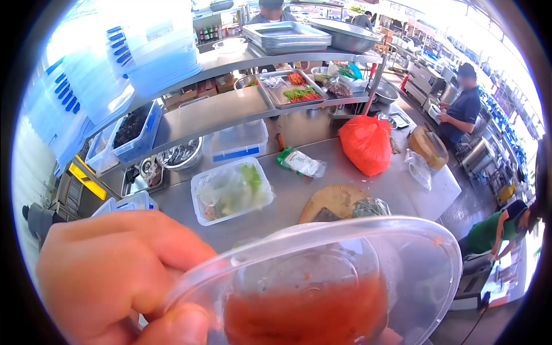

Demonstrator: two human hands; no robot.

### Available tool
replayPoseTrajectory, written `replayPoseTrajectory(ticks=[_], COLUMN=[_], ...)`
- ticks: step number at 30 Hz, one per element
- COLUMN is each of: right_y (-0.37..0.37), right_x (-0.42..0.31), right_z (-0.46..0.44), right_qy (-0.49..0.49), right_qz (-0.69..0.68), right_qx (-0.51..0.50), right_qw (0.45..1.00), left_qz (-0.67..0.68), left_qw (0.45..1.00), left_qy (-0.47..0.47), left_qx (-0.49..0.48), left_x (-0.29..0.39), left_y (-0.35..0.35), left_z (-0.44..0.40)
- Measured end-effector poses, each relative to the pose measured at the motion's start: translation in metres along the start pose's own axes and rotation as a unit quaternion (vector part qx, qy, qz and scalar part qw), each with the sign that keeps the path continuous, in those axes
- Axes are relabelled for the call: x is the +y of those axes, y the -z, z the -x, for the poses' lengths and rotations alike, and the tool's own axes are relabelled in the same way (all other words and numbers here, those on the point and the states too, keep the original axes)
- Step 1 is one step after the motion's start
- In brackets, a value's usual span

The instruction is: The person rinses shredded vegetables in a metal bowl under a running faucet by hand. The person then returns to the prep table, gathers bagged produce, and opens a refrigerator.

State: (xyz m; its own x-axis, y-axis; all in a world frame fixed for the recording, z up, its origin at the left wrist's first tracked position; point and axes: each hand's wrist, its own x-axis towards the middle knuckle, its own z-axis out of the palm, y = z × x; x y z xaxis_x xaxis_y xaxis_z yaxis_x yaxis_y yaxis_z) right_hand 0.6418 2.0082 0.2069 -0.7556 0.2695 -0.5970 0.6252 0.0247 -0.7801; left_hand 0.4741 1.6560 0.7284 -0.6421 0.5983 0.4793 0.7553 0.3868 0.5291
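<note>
Close to the camera, my left hand [109, 270] grips the left rim of a clear round plastic bowl [422, 259], thumb below and fingers curled above. The bowl is tilted, and reddish liquid [305, 313] shows through or inside its lower part. A small skin-coloured patch at the bowl's lower edge seems to be my right hand [392, 336]; its fingers are hidden. Just beyond the bowl lies a round wooden board [322, 201] with a bundle of greens in plastic [371, 207] on it.
On the steel table [287, 195] stand a white basket of bagged vegetables [233, 190], a green-and-white packet [302, 162] and a red plastic bag [371, 144]. A shelf [207, 118] crosses behind, bearing a tray of cut vegetables [292, 89]. People [463, 106] work at the right.
</note>
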Motion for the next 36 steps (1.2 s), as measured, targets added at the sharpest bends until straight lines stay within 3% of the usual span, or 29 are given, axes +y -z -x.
replayPoseTrajectory(ticks=[3,14,36], right_y=[0.024,0.073,0.086], right_x=[0.047,0.17,0.214], right_z=[-0.016,-0.017,-0.002], right_qy=[-0.043,-0.184,-0.202], right_qz=[-0.005,-0.078,-0.102], right_qx=[0.032,0.055,0.086], right_qw=[0.999,0.978,0.97], left_qz=[0.024,0.034,0.061], left_qw=[0.999,0.998,0.997], left_qy=[-0.005,0.007,0.009], left_qx=[-0.043,-0.046,-0.045], left_x=[0.014,0.032,0.032], left_y=[0.0,-0.003,-0.016], left_z=[-0.003,-0.019,-0.022])
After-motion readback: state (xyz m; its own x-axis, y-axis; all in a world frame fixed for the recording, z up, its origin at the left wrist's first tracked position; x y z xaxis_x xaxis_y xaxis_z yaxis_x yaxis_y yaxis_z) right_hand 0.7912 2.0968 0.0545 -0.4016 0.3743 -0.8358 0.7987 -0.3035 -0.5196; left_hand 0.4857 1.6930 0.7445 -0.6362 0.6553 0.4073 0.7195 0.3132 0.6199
